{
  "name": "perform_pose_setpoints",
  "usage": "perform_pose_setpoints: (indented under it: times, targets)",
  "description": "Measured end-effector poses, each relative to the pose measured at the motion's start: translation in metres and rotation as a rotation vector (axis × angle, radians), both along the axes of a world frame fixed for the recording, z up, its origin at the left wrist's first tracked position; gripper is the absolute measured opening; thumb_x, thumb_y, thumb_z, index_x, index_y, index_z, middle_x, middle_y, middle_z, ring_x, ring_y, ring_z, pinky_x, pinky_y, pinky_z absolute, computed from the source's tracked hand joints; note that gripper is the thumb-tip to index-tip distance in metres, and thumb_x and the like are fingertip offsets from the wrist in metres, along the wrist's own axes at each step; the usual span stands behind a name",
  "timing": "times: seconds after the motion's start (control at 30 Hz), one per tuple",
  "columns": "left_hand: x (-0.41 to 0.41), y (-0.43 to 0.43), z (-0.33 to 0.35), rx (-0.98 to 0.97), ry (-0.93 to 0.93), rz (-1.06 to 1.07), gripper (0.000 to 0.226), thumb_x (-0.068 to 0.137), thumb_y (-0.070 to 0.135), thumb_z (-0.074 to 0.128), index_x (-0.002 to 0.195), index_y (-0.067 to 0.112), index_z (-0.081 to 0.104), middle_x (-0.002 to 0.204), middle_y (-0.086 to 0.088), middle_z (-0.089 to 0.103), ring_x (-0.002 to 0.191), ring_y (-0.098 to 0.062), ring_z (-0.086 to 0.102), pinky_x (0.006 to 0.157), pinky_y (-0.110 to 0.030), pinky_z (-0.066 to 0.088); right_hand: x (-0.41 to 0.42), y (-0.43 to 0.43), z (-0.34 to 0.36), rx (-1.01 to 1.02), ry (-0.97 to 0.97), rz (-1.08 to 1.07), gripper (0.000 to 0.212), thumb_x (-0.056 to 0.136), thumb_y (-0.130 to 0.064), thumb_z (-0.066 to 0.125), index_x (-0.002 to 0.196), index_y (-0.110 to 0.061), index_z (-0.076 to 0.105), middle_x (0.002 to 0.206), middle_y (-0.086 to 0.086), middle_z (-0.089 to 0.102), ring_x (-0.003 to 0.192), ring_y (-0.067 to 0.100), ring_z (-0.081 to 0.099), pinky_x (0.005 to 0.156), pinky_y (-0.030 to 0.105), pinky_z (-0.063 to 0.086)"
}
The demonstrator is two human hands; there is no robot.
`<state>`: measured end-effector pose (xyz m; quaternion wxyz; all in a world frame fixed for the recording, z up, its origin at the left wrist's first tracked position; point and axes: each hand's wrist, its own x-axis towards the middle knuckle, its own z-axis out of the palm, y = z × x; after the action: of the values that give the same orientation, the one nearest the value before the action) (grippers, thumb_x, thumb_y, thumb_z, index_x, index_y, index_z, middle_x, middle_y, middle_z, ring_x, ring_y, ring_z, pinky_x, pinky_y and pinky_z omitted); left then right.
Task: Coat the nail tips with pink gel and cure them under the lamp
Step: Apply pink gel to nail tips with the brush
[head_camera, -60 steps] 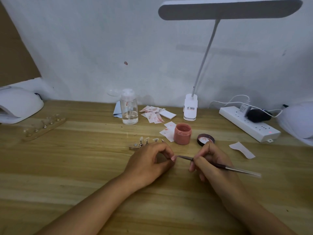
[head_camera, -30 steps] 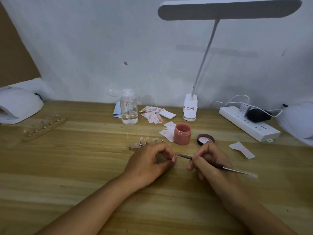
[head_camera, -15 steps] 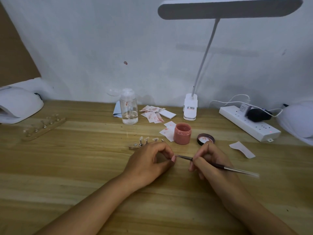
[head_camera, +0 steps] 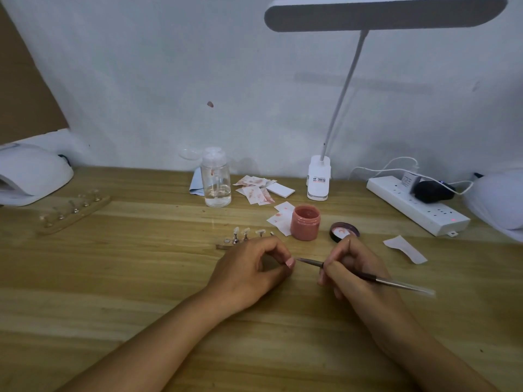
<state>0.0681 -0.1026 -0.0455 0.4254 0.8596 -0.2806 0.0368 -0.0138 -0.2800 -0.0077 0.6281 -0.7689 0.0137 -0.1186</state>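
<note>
I am counting one left hand (head_camera: 246, 274), one right hand (head_camera: 355, 271), one brush (head_camera: 368, 276), one pinched nail tip (head_camera: 290, 262), one gel jar (head_camera: 305, 224), one lid (head_camera: 344, 231), two tip stands (near stand (head_camera: 226, 246), far stand (head_camera: 74, 215)), one bottle (head_camera: 216, 182), one desk lamp (head_camera: 319, 179), one power strip (head_camera: 416, 206).

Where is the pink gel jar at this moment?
Head view, centre-right of the table: the pink gel jar stands open between stained paper wipes and a lid.

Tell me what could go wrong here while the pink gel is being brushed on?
The brush in the right hand meets a nail tip pinched by the left hand, so gel may smear onto skin. The open gel jar stands uncapped just behind both hands; a careless reach could tip it. The stand of tips sits close behind the left knuckles and might get bumped.
</note>
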Motion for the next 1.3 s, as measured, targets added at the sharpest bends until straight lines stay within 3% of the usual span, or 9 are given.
perform_pose_setpoints:
  times: [1.3]
  targets:
    - [-0.0008,-0.0006,0.0022,-0.003,0.018,0.007,0.013,0.084,0.033,0.072,0.078,0.039,0.063,0.077,0.027,0.064,0.045,-0.004,0.041,0.051,-0.025,0.028,-0.0016,0.0015,-0.0004,0.019,-0.039,0.052,0.01,0.088,0.007,0.055,0.081,0.001,0.052,0.068,0.015,0.069,0.05,0.003,0.05,0.053,0.018,0.038]
